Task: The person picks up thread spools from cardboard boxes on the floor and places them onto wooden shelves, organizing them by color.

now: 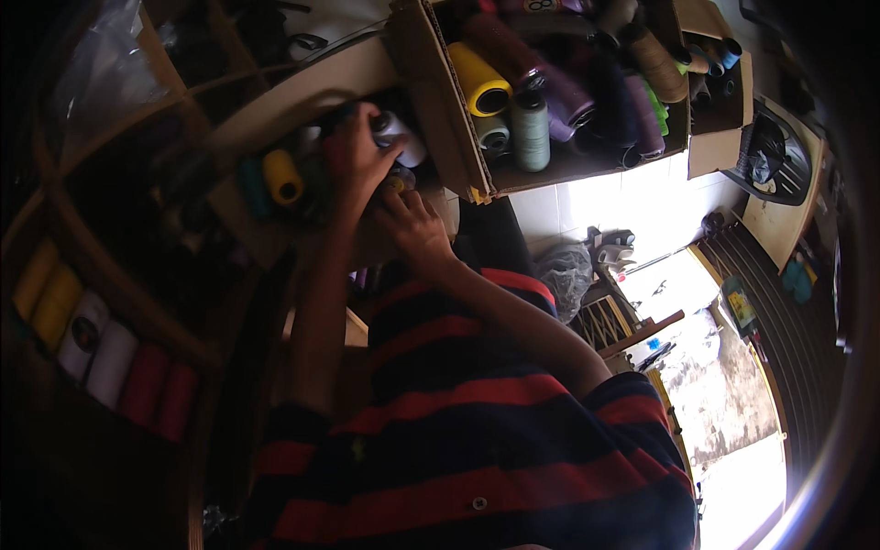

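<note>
The white thread spool (pixel 403 147) is at the right end of a low cardboard box (pixel 316 87), with the left hand (pixel 362 160) over it: thumb and forefinger stand apart beside the spool, and I cannot tell whether that grip bears on it. The right hand (pixel 412 225) has its fingertips at the end of a small yellowish spool (pixel 397 181); whether this grip is closed on it is too dark to tell. Both spools should be light and stiff, hard-cored under wound thread that could slip or snag, so the bare core ends or a full wrap around the body look the safest holds. A yellow spool (pixel 284 177) and a teal spool (pixel 255 188) are in the same box, left of the hands. For edges, the wall of a larger cardboard box (pixel 440 101) rises just right of the hands, the low box's tall side stands beyond them, and wooden shelving (pixel 128 275) is on the left. The striped shirt (pixel 458 394) is near below, so the freest path seems upward, between these 2 boxes.
</note>
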Motion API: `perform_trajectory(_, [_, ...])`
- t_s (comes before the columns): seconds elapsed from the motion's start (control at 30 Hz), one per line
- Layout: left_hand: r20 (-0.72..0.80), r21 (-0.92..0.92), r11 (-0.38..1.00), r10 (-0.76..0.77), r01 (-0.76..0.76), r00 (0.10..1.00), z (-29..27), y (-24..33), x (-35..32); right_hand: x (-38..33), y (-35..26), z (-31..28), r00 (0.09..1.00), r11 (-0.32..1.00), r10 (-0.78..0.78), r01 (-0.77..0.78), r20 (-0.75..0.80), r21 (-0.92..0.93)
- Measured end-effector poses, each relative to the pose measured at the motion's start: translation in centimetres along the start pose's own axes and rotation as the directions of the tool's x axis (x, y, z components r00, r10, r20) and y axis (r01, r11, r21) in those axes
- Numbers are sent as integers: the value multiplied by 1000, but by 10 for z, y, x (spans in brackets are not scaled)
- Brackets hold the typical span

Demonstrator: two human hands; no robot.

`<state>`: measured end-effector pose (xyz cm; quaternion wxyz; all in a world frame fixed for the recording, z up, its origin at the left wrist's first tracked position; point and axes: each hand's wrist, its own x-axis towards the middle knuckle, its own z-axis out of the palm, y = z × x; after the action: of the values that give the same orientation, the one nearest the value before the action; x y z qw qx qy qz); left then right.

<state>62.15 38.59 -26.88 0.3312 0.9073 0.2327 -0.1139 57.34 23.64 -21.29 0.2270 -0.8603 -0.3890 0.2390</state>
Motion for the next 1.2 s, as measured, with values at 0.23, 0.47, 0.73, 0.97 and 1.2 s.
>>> perform_trajectory(0.23, [-387,-233,968,-181,94,904,-86,-15,-55,15,-4,1,995,998,60,-62,83,23])
perform_trajectory(0.47, [-334,53,987,-126,152,934,-83,-32,-57,20,9,1,998,1000,-7,7,61,8])
perform_trajectory(0.73, [-314,104,993,-18,53,949,-66,-33,-63,16,16,-7,992,991,27,-43,127,126])
perform_trajectory(0.97, [-317,162,987,70,-19,946,-45,-34,-61,68,50,37,907,917,367,-390,205,85])
perform_trajectory(1.2, [-245,217,976,54,1,968,-31,-24,-62,71,43,20,926,937,322,-341,195,72])
